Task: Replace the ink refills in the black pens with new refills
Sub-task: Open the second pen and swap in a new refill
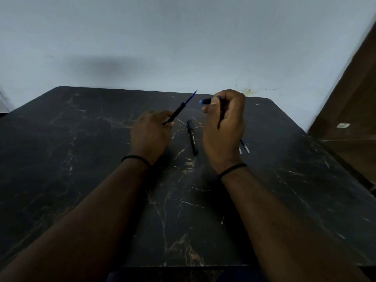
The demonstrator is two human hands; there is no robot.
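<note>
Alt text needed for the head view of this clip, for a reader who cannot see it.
Over a dark marble-patterned table, the left hand holds a black pen section with a blue refill sticking out, while the right hand grips another black pen piece with a blue end. A capped black pen lies between the hands; two refills lie behind the right hand.

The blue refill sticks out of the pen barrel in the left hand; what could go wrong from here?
1. The blue refill is thin and points up unsupported from the pen barrel; a bump from the right hand might bend it.
2. The loose refills lie partly hidden under that hand and could roll away.
</note>
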